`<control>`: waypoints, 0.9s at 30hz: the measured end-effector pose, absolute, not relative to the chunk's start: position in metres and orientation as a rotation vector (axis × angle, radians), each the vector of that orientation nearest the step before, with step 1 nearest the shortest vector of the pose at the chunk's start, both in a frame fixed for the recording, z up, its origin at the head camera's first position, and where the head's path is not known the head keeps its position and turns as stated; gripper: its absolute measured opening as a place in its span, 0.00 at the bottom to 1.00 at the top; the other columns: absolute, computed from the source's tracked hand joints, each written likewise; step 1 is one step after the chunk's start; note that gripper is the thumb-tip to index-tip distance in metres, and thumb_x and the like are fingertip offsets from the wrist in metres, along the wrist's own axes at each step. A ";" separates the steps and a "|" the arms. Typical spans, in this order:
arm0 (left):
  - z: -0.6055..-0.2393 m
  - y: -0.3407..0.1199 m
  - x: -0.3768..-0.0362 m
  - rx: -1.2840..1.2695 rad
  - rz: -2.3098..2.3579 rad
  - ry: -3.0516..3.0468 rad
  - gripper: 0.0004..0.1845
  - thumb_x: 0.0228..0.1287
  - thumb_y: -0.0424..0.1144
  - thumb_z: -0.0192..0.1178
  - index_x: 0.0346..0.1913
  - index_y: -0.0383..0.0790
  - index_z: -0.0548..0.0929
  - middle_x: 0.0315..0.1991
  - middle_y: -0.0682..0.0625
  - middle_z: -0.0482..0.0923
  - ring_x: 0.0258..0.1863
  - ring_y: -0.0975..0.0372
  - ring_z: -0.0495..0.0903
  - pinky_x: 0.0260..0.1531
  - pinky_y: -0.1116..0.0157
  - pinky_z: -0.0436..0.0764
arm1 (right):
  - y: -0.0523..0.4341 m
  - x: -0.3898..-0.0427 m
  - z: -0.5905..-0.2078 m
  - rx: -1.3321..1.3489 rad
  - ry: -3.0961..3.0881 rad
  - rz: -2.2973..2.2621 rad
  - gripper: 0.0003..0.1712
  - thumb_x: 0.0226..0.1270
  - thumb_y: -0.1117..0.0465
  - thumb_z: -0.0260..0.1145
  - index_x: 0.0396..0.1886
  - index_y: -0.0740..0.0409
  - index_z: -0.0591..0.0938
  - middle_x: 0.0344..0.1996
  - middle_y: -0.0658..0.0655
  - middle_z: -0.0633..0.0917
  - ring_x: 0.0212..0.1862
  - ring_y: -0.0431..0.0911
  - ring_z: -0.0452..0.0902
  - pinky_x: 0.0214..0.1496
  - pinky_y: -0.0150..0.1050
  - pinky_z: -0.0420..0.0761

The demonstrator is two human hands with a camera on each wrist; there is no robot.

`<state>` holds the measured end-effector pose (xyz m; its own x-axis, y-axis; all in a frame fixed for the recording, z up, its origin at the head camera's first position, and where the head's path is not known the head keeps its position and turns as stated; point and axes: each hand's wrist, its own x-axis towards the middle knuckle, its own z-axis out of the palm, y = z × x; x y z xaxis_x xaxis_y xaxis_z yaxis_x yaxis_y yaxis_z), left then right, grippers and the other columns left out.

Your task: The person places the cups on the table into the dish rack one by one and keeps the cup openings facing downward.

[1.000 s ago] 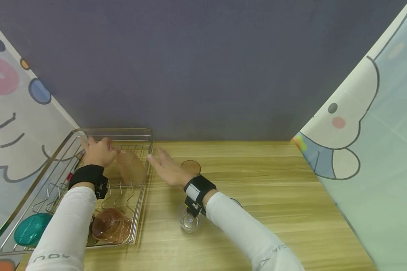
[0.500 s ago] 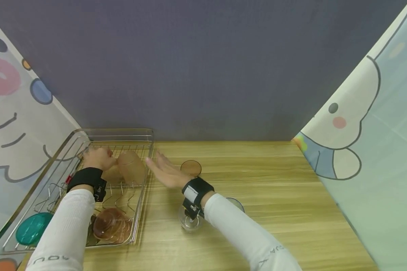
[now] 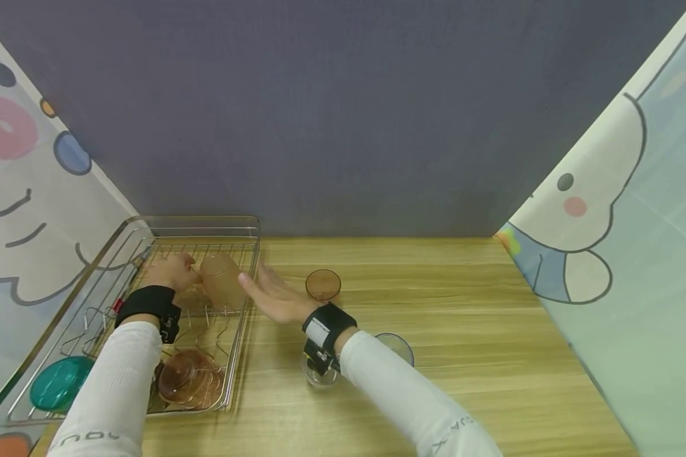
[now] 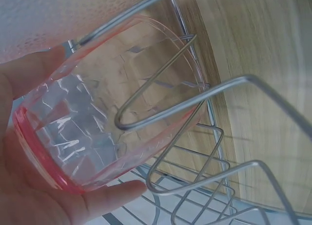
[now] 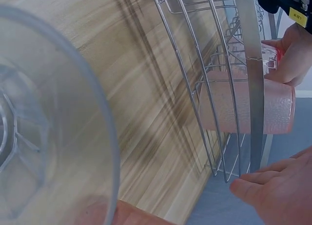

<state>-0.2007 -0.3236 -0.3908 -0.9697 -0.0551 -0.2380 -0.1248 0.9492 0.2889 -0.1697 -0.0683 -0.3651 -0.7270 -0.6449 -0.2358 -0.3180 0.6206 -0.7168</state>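
Observation:
My left hand (image 3: 170, 271) is inside the wire dish rack (image 3: 257, 254). It grips a clear pink faceted glass (image 4: 78, 127), thumb and fingers round its thick base, as the left wrist view shows; the glass's wide mouth points down into the rack. Just right of it stands a textured peach-pink tumbler (image 3: 223, 282), bottom up. My right hand (image 3: 277, 301) is held with straight fingers at the rack's right side. Its fingertips (image 5: 243, 186) are close to the rack's rim in the right wrist view; whether they touch it I cannot tell. It holds nothing.
On the table right of the rack are a brown round glass (image 3: 322, 284), a clear glass (image 3: 320, 376) partly under my right wrist, and a blue-rimmed glass (image 3: 397, 348). A teal dish (image 3: 61, 384) and amber dishes (image 3: 185, 377) sit at the rack's front. A grey panel (image 3: 343, 120) closes the back.
My left hand has come down lower into the rack, with its fingers closer in. The right hand has drifted slightly left toward the rack, uncovering more of the blue-rimmed glass.

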 end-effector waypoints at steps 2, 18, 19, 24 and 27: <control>-0.390 -0.321 -0.201 -0.142 0.430 2.865 0.34 0.57 0.49 0.53 0.60 0.26 0.63 0.52 0.27 0.71 0.54 0.26 0.61 0.50 0.31 0.61 | -0.068 -0.169 -0.365 -0.755 2.374 -0.910 0.47 0.64 0.28 0.19 0.73 0.54 0.33 0.73 0.55 0.36 0.75 0.46 0.31 0.76 0.46 0.40; -0.395 -0.328 -0.200 -0.379 0.502 2.812 0.54 0.55 0.77 0.14 0.71 0.38 0.50 0.65 0.19 0.35 0.59 0.23 0.21 0.46 0.25 0.20 | -0.070 -0.159 -0.371 -0.733 2.330 -0.880 0.48 0.63 0.27 0.20 0.73 0.53 0.33 0.73 0.54 0.35 0.75 0.47 0.31 0.76 0.44 0.40; -0.396 -0.328 -0.200 -0.376 0.536 2.823 0.54 0.54 0.77 0.14 0.71 0.37 0.52 0.65 0.18 0.32 0.59 0.23 0.20 0.46 0.25 0.20 | -0.071 -0.158 -0.372 -0.727 2.334 -0.866 0.48 0.63 0.27 0.19 0.73 0.53 0.33 0.73 0.54 0.35 0.75 0.47 0.31 0.76 0.44 0.40; -0.401 -0.330 -0.201 -0.353 0.645 2.846 0.53 0.58 0.74 0.15 0.70 0.34 0.54 0.66 0.20 0.27 0.61 0.25 0.19 0.48 0.24 0.23 | -0.073 -0.155 -0.379 -0.757 2.365 -0.841 0.48 0.63 0.27 0.20 0.73 0.54 0.35 0.73 0.56 0.38 0.75 0.47 0.33 0.76 0.45 0.42; -0.402 -0.329 -0.202 -0.330 0.689 2.826 0.50 0.59 0.73 0.14 0.72 0.37 0.47 0.66 0.21 0.25 0.61 0.26 0.18 0.47 0.25 0.21 | -0.073 -0.154 -0.383 -0.784 2.383 -0.841 0.47 0.65 0.28 0.23 0.74 0.53 0.36 0.74 0.57 0.41 0.75 0.49 0.35 0.75 0.46 0.44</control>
<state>-0.2018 -0.3286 -0.4019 -0.9520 -0.1649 -0.2579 -0.2652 0.8654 0.4252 -0.1539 -0.0734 -0.3833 -0.7145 -0.6528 -0.2517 -0.3504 0.6453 -0.6789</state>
